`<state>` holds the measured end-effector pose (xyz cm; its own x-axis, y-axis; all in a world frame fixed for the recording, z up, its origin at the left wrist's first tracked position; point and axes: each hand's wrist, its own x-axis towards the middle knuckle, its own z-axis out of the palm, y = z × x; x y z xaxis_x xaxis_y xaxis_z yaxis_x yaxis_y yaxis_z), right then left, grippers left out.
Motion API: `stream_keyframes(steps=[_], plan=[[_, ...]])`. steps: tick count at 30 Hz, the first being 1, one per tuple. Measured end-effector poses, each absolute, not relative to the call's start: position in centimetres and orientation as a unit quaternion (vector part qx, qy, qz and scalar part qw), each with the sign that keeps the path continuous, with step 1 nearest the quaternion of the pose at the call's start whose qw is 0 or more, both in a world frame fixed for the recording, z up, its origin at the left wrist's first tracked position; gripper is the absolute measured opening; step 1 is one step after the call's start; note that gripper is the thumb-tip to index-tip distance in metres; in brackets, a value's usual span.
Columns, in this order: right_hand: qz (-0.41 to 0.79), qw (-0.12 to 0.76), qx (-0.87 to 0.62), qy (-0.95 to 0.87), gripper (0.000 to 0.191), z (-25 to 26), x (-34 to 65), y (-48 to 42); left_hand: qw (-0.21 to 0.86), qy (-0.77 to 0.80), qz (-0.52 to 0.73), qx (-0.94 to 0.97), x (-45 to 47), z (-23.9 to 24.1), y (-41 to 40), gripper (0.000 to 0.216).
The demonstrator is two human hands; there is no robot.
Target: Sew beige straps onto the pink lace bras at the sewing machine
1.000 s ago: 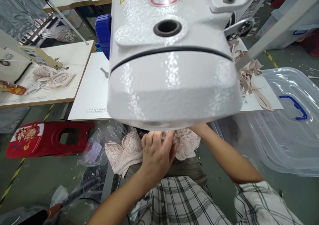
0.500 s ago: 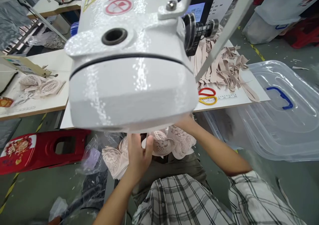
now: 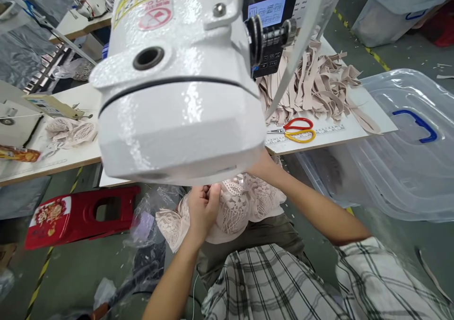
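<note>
A pale pink lace bra hangs over my lap at the table's front edge, its upper part hidden under the white sewing machine head. My left hand pinches the bra's fabric between thumb and curled fingers, left of the nearer cup. Beyond the other cup, my right hand reaches under the machine head. Its fingers are hidden there, so their grip does not show.
Red-and-yellow-handled scissors lie by a printed ruler, before a heap of beige fabric strips. A clear plastic bin stands at right. A red stool is at left, near a plastic bag.
My left hand has closed more on the fabric, and more of the bra's cup shows spread over my lap. The camera view has shifted, so more of the scissors and the control screen appears.
</note>
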<state>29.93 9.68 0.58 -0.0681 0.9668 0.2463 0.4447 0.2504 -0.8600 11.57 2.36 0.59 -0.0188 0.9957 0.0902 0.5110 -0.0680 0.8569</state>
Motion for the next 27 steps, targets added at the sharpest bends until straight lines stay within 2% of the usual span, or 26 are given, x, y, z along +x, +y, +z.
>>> stream_keyframes(steps=[6,22,27], plan=[[0.303,0.442,-0.528,-0.659,0.012,1.7,30.2,9.1,0.303,0.597,0.396,0.628,12.3,1.0,2.4,0.019],[0.304,0.442,-0.531,-0.656,0.006,1.1,30.4,9.3,0.315,0.607,0.383,0.621,12.4,1.1,2.3,0.020],[0.325,0.459,-0.515,-0.647,0.005,1.3,30.5,8.6,0.359,0.608,0.316,0.634,11.7,2.0,2.4,0.029]])
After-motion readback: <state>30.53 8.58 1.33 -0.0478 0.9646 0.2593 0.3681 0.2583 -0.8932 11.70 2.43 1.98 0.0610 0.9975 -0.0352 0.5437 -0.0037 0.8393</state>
